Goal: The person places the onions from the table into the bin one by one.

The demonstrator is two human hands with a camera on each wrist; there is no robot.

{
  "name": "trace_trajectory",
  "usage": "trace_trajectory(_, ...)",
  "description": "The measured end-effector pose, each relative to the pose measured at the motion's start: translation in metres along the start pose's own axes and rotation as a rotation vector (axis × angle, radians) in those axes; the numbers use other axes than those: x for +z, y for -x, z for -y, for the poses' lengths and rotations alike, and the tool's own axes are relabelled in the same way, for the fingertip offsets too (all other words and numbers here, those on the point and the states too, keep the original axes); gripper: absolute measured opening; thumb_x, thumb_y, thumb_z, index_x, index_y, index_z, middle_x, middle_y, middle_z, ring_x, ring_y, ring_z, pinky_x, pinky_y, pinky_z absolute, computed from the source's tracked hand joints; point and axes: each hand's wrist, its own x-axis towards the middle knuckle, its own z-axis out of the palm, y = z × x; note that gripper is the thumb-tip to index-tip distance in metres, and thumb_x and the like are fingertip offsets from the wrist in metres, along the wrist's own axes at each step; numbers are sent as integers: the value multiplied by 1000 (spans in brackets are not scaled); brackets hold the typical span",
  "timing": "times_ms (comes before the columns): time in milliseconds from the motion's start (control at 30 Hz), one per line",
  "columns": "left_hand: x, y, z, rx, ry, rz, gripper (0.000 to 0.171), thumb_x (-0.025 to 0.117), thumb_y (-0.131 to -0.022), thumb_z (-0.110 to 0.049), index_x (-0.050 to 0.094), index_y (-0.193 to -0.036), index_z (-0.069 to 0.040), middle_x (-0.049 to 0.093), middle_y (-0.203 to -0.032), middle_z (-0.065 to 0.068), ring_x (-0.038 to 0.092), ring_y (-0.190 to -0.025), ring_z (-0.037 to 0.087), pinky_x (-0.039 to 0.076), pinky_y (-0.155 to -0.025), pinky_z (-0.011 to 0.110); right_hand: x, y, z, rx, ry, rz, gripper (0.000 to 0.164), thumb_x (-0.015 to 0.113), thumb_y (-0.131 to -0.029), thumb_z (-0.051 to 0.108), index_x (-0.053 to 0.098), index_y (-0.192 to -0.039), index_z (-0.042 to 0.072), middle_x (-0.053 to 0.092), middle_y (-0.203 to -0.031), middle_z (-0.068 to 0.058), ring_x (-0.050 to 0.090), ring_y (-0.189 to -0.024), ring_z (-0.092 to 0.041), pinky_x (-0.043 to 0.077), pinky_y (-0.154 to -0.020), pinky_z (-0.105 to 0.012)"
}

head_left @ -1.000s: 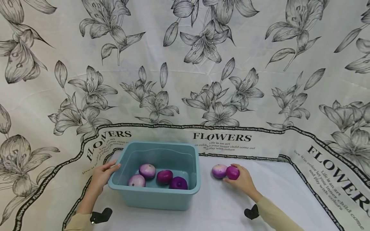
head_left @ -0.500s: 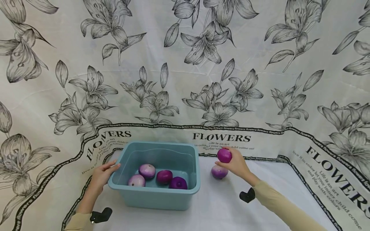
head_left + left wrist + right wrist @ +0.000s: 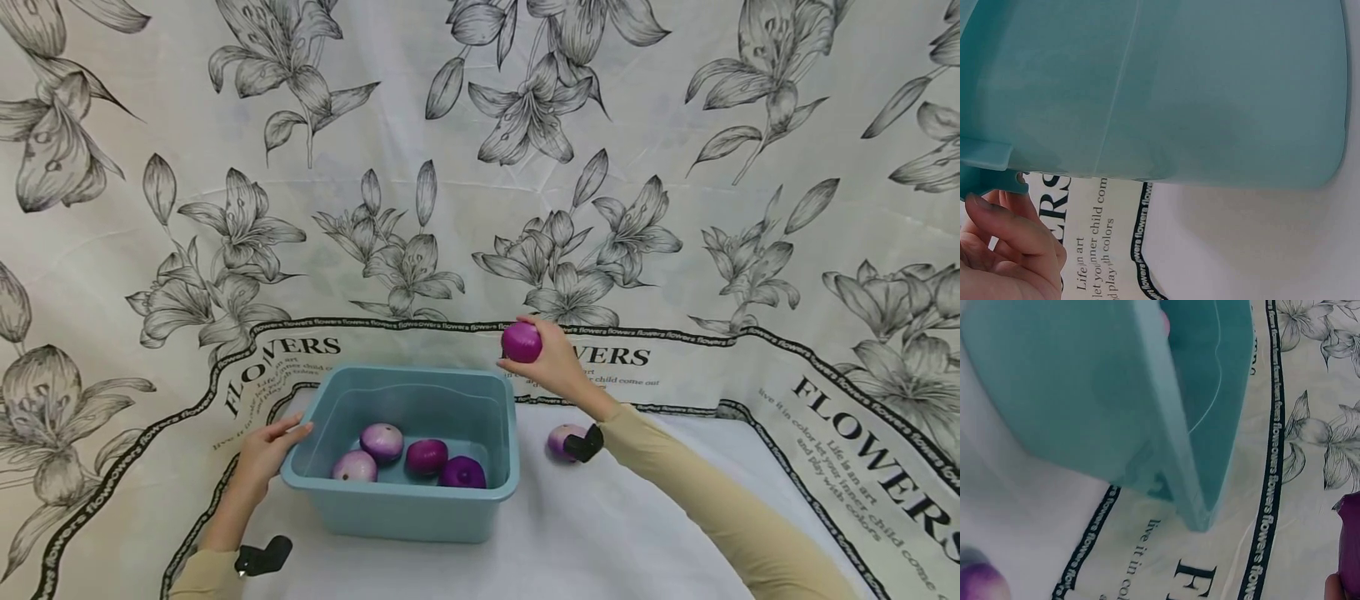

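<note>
In the head view my right hand (image 3: 557, 365) holds a magenta-purple onion (image 3: 519, 342) in the air, above and just beyond the tub's back right corner. At the right edge of the right wrist view, part of this onion (image 3: 1351, 544) shows with a fingertip. My left hand (image 3: 262, 458) grips the left rim of a blue-green plastic tub (image 3: 405, 517); the left wrist view has the thumb and fingers at the rim's underside. Two pale purple onions (image 3: 382, 443), a magenta onion (image 3: 427, 457) and a dark purple onion (image 3: 462, 473) lie inside the tub.
One pale purple onion (image 3: 558, 442) sits on the white table (image 3: 645, 533) right of the tub, partly covered by the black wrist camera (image 3: 583, 443). A flower-printed cloth (image 3: 420, 350) hangs behind and around the table.
My right hand has lifted the magenta onion from beside the pale one on the table and carried it up and left toward the tub. The left hand and tub have stayed put.
</note>
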Motion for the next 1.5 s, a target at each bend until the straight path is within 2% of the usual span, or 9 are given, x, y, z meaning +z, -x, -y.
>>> trace_trajectory(167, 1, 0, -3, -3, 3, -9, 68, 62, -91, -45, 43, -143, -5, 44, -142, 29, 52, -124, 43, 55, -86, 44, 21, -19, 23, -69, -35, 58, 75, 84, -72, 28, 49, -135, 7, 53, -132, -16, 53, -115, -32, 53, -85, -45)
trace_trajectory(433, 0, 0, -2, -2, 4, -9, 66, 61, -92, -42, 43, -143, -5, 43, -143, 28, 51, -124, 45, 54, -88, 45, 66, -39, 45, -137, 12, 177, 75, 84, -71, 28, 51, -134, 5, 57, -129, -13, 55, -114, -29, 52, -89, -42)
trace_trajectory(700, -4, 1, 3, -13, 3, -25, 66, 61, -92, -44, 44, -143, -5, 44, -142, 28, 52, -123, 43, 55, -85, 43, 113, -46, 63, -252, 97, 345, 74, 84, -71, 27, 51, -133, 4, 59, -129, -13, 58, -114, -26, 50, -92, -38)
trace_trajectory(900, -2, -2, 2, 7, 7, -5, 69, 62, -91, -45, 43, -143, -4, 43, -143, 28, 51, -124, 44, 55, -86, 43, 138, -40, 64, -303, 188, 429, 72, 85, -70, 24, 52, -131, 6, 60, -125, -11, 58, -111, -25, 49, -93, -37)
trace_trajectory(1033, -1, -3, 0, -1, 9, -10, 68, 62, -91, -45, 44, -143, -5, 45, -142, 28, 52, -124, 43, 55, -86, 43, 148, -32, 65, -311, 198, 509, 71, 85, -71, 20, 52, -132, 6, 59, -125, -13, 59, -109, -25, 50, -91, -36)
trace_trajectory(1233, 0, -1, -2, 3, 5, -26, 68, 64, -90, -45, 46, -141, -4, 52, -133, 27, 55, -119, 40, 56, -83, 40, 161, -18, 62, -234, 275, 599, 66, 82, -75, 22, 52, -133, 12, 55, -129, -10, 53, -114, -27, 50, -91, -38)
trace_trajectory(1500, -1, 0, 0, 3, 13, -24, 69, 64, -89, -46, 46, -141, -4, 52, -133, 27, 55, -120, 41, 56, -83, 39, 174, -7, 48, -199, 428, 720, 69, 87, -68, 27, 56, -128, 16, 58, -123, -6, 52, -110, -21, 52, -86, -33)
